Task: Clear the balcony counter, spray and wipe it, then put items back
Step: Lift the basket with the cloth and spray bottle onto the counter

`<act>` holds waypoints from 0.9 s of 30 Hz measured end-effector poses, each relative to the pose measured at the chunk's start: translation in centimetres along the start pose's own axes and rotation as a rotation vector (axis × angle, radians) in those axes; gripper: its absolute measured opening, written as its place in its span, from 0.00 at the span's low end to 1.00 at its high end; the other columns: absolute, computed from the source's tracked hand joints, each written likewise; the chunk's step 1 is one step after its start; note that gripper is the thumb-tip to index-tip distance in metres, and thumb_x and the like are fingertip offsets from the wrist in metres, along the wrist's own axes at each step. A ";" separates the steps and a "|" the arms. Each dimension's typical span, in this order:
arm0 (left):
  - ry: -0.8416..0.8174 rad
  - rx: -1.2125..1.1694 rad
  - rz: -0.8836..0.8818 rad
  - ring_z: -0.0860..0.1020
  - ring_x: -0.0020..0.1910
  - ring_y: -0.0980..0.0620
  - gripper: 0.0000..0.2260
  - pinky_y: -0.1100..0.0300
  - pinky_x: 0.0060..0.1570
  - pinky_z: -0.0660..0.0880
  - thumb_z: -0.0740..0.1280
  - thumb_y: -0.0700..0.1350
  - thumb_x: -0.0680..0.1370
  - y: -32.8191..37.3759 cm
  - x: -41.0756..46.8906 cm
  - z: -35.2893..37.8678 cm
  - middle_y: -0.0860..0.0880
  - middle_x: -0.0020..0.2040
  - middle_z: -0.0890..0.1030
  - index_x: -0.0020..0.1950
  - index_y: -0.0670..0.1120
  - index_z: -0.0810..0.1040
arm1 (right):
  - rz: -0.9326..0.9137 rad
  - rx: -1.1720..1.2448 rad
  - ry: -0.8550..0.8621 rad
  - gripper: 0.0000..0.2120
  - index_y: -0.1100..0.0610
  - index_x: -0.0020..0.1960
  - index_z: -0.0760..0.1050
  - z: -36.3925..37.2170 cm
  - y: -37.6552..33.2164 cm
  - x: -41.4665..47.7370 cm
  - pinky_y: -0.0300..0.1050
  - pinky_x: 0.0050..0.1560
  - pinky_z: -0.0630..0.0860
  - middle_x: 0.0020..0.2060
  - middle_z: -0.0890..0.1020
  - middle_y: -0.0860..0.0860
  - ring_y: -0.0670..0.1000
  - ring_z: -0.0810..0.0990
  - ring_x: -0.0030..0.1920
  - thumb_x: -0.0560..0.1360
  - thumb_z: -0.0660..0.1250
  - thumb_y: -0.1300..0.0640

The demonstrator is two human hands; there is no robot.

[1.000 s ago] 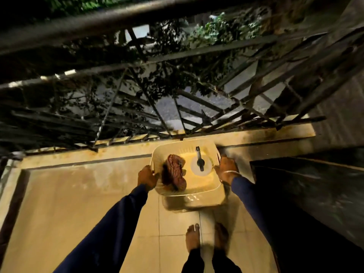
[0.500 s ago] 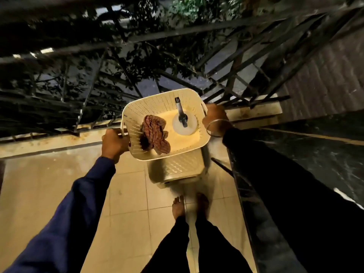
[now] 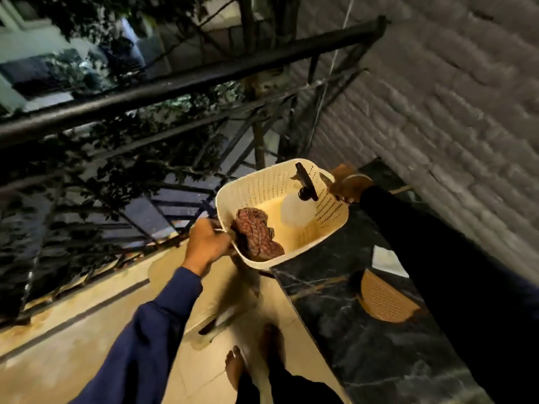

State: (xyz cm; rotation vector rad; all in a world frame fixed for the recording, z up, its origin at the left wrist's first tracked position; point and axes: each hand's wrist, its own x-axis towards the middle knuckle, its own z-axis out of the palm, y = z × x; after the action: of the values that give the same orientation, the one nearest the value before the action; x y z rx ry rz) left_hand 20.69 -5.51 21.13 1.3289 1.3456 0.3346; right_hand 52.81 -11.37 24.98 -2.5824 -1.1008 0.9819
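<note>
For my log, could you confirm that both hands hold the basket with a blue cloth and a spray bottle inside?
Not quite: the head view shows a reddish-brown cloth, not blue. The left hand and right hand hold the basket, spray bottle inside.

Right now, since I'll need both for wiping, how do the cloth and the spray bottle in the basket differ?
The cloth is reddish-brown, striped and crumpled; the spray bottle is pale and rigid, with a black trigger head. The cloth slumps at the side of the basket by the left hand; the spray bottle sits nearer the right hand. Both lie inside the cream basket, which both hands grip.
</note>
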 end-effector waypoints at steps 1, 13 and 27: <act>-0.021 -0.005 -0.017 0.85 0.36 0.43 0.05 0.44 0.35 0.83 0.71 0.34 0.68 -0.1 0.3 1.6 0.41 0.39 0.85 0.39 0.44 0.84 | 0.024 -0.013 0.010 0.16 0.68 0.62 0.74 -0.2 2.1 1.3 0.45 0.42 0.72 0.55 0.80 0.66 0.62 0.80 0.51 0.77 0.64 0.63; -0.126 0.072 -0.084 0.86 0.36 0.46 0.05 0.44 0.37 0.83 0.76 0.38 0.68 -2.7 4.6 13.5 0.43 0.39 0.86 0.43 0.42 0.84 | 0.128 -0.065 0.087 0.23 0.59 0.73 0.64 -1.9 11.5 4.0 0.52 0.67 0.68 0.70 0.69 0.59 0.60 0.69 0.69 0.80 0.62 0.54; 0.479 0.517 0.652 0.82 0.35 0.43 0.22 0.47 0.38 0.80 0.66 0.58 0.79 1.4 -1.9 14.2 0.42 0.41 0.84 0.67 0.46 0.75 | 0.129 0.225 0.181 0.15 0.56 0.48 0.77 -2.2 17.4 2.7 0.51 0.42 0.79 0.46 0.82 0.60 0.58 0.81 0.42 0.77 0.63 0.45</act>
State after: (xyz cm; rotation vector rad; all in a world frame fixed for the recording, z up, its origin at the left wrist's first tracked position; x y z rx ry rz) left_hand 32.43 -13.49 18.93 2.2265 1.4019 0.8265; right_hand 65.69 -21.65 18.53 -2.5224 -0.7426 0.8250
